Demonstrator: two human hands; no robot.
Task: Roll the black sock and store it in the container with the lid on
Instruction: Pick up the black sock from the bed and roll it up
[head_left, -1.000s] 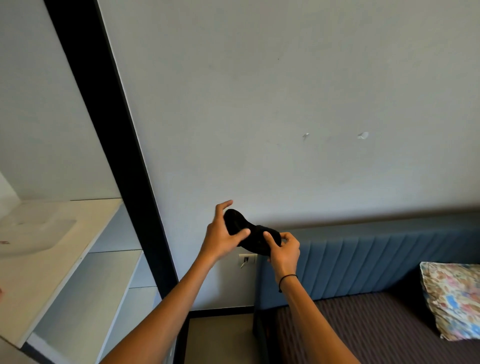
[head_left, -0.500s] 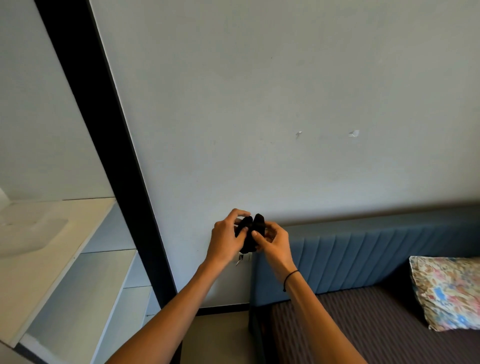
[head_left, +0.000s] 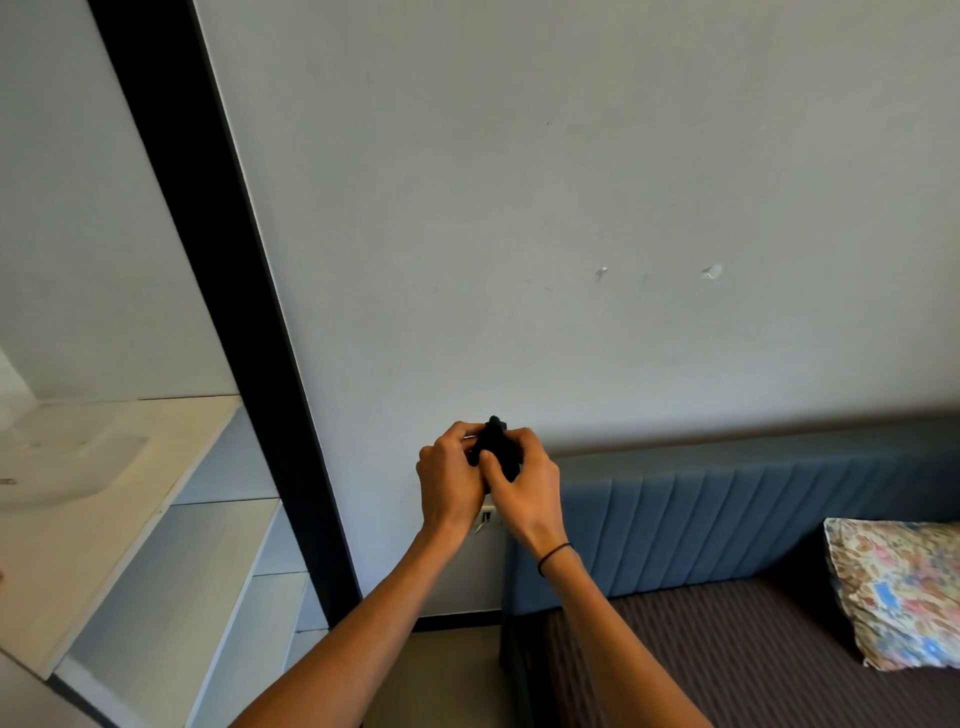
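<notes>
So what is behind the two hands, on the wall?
A wall socket shows just below the left hand and right hand, which grip the black sock. The hands cover most of it.

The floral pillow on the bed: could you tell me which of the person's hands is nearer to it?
Right. The right hand is on the floral pillow's side; the left hand is beyond it, farther away.

I see a blue padded headboard (head_left: 727, 525) at right, a floral pillow (head_left: 898, 592) on the bed (head_left: 675, 670), and white shelves (head_left: 171, 566) at left.

Floral pillow (head_left: 898, 592) on bed (head_left: 727, 670) (striped)
</notes>
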